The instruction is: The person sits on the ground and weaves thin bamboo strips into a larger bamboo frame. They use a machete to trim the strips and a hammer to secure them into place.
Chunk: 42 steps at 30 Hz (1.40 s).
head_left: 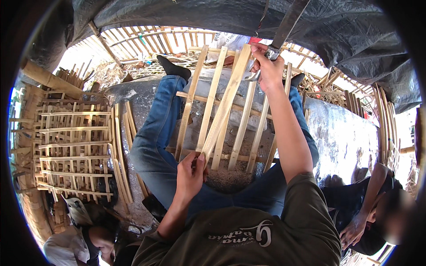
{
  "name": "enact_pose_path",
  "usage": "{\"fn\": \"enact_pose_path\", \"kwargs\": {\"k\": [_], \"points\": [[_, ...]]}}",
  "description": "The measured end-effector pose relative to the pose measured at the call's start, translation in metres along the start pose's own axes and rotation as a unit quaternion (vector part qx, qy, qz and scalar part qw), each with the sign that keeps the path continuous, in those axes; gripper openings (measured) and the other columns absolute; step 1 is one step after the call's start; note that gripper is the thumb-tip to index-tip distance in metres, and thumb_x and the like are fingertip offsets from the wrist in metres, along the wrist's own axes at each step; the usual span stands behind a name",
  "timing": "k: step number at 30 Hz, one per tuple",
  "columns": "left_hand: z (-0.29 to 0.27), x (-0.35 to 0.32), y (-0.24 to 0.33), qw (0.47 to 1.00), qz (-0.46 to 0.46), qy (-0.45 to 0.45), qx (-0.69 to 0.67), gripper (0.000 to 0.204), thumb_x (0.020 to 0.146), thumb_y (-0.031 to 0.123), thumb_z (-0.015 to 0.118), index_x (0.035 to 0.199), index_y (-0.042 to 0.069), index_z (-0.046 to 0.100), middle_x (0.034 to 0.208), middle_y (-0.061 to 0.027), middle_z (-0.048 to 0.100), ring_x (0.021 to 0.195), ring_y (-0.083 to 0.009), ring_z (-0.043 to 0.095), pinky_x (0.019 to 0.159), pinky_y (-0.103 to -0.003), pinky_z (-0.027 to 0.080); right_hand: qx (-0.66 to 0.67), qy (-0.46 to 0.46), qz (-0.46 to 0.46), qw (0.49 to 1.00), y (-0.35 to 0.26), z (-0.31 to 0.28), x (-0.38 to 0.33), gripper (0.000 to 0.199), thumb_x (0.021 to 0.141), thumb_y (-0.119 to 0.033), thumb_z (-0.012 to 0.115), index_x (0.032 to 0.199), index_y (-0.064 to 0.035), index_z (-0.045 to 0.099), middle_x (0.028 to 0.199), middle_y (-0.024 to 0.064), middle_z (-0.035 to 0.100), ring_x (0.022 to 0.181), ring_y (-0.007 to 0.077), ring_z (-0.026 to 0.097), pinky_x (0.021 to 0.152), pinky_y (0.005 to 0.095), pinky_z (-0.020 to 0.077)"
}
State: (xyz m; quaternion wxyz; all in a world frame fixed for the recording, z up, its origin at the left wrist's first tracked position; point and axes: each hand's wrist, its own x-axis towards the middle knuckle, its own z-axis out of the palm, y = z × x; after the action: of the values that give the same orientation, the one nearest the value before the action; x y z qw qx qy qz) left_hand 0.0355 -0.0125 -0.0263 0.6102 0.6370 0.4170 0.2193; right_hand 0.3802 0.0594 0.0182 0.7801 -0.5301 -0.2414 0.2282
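Observation:
A long, flat bamboo slat [226, 100] slants across a frame of spaced bamboo slats [242, 126] lying between my legs. My left hand [191, 174] is closed around the slat's lower end, near the frame's near crosspiece. At the far end, my right hand [269, 66] is closed on a big knife [289, 24], its dark blade pointing up and away and its metal handle partly hidden in my palm. The fingertips of that hand touch or nearly touch the slat's upper end; the exact contact is hard to see.
Finished bamboo lattice panels [73, 150] are stacked at the left, with loose slats [122, 153] beside them. One person [84, 239] sits at the lower left, another [368, 208] at the lower right. Dark plastic sheeting [177, 17] hangs overhead, before a bamboo fence [164, 41].

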Motion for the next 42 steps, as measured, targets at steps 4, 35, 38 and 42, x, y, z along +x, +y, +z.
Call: {"fn": "enact_pose_path", "kwargs": {"k": [4, 35, 38, 42], "points": [[0.0, 0.0, 0.0, 1.0, -0.007, -0.003, 0.0, 0.031, 0.108, 0.022, 0.052, 0.09, -0.002, 0.06, 0.061, -0.0037, 0.059, 0.049, -0.0085, 0.054, 0.047, -0.027, 0.041, -0.009, 0.014, 0.013, 1.0, -0.004, 0.002, -0.001, 0.014, 0.087, -0.009, 0.081, 0.095, -0.0011, 0.074, 0.074, 0.0011, 0.063, 0.053, 0.0093, 0.049, 0.049, 0.0298, 0.0404], [-0.022, 0.006, -0.007, 0.981, -0.057, 0.086, -0.166, 0.03, 0.111, 0.03, 0.048, 0.1, 0.003, 0.057, 0.067, -0.0014, 0.051, 0.053, -0.0059, 0.043, 0.045, -0.022, 0.036, -0.107, 0.008, 0.02, 0.994, -0.026, -0.036, 0.002, 0.02, 0.077, 0.001, 0.085, 0.087, -0.0025, 0.068, 0.069, 0.0003, 0.061, 0.055, 0.0074, 0.049, 0.049, 0.0255, 0.0376], [-0.028, 0.003, -0.001, 0.979, -0.055, 0.091, -0.171, 0.032, 0.111, 0.027, 0.049, 0.094, 0.001, 0.057, 0.067, 0.0, 0.051, 0.055, -0.0063, 0.047, 0.046, -0.023, 0.037, -0.236, 0.062, -0.08, 0.966, -0.046, -0.074, 0.076, 0.025, 0.075, -0.015, 0.091, 0.093, -0.0049, 0.078, 0.065, -0.0014, 0.063, 0.053, 0.007, 0.05, 0.048, 0.0246, 0.0362], [-0.036, 0.0, -0.006, 0.981, -0.065, 0.089, -0.161, 0.032, 0.111, 0.026, 0.048, 0.094, 0.001, 0.058, 0.066, -0.0004, 0.051, 0.054, -0.0063, 0.046, 0.046, -0.024, 0.037, -0.454, 0.165, -0.095, 0.871, -0.102, -0.162, 0.17, 0.047, 0.08, -0.039, 0.088, 0.118, -0.0126, 0.078, 0.063, -0.0044, 0.06, 0.056, 0.0063, 0.055, 0.052, 0.0264, 0.0465]]}}
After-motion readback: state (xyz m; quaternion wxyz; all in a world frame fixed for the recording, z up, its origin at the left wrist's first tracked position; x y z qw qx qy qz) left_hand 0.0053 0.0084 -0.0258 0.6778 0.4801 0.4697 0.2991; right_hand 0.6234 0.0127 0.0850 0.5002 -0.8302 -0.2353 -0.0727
